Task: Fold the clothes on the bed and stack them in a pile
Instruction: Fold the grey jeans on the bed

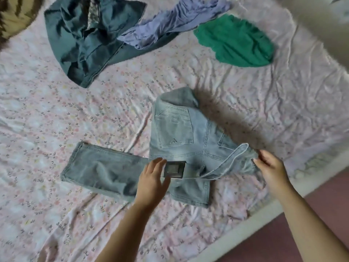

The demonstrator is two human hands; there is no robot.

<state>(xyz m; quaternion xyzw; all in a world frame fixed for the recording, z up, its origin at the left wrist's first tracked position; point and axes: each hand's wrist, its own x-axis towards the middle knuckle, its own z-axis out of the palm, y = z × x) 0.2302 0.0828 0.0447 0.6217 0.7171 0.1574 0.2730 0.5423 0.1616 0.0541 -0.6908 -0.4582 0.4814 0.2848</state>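
Observation:
Light blue jeans (175, 133) lie partly folded in the middle of the bed, back pocket up, with one leg end reaching left. My left hand (153, 178) rests with spread fingers on the waistband beside its dark label. At the right side of the jeans, my right hand (270, 167) touches the waistband edge with its fingertips; a firm grip is not plain. Further back lie dark teal trousers (83, 44), a crumpled lavender garment (170, 23) and a green garment (236, 40), all unfolded.
The bed (56, 110) has a wrinkled pink floral sheet. Its edge runs diagonally at the lower right, with reddish floor (283, 242) beyond. A striped pillow (13, 14) sits at the top left corner.

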